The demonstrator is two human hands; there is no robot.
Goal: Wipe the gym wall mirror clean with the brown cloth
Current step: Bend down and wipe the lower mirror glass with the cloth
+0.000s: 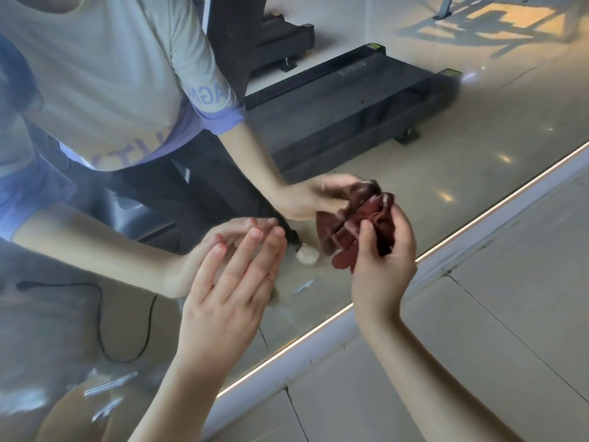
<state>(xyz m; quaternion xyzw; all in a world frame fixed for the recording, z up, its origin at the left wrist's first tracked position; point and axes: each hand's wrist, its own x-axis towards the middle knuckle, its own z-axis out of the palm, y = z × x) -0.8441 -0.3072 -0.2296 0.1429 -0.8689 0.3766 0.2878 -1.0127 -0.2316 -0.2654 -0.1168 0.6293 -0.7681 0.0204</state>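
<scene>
brown cloth [345, 236] partly hidden behind right hand [382, 272].

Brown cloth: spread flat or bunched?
Bunched. The brown cloth sits crumpled in folds within the grip of the right hand, none of it laid flat.

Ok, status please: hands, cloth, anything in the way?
Left hand open, fingers straight, at the mirror. Right hand grips bunched brown cloth. White streaks on glass between hands.

L/R forearms bare, lower frame; left hand [229, 282] & right hand [382, 269] bare too. Clothing seen only as refl in mirror [414, 154], upper left: short-sleeve tee [111, 74], pale grey-beige, lavender sleeve cuff [220, 113] & hem, lavender lettering (reversed, only partly legible). Dark bottoms [153, 189] below hem.
</scene>
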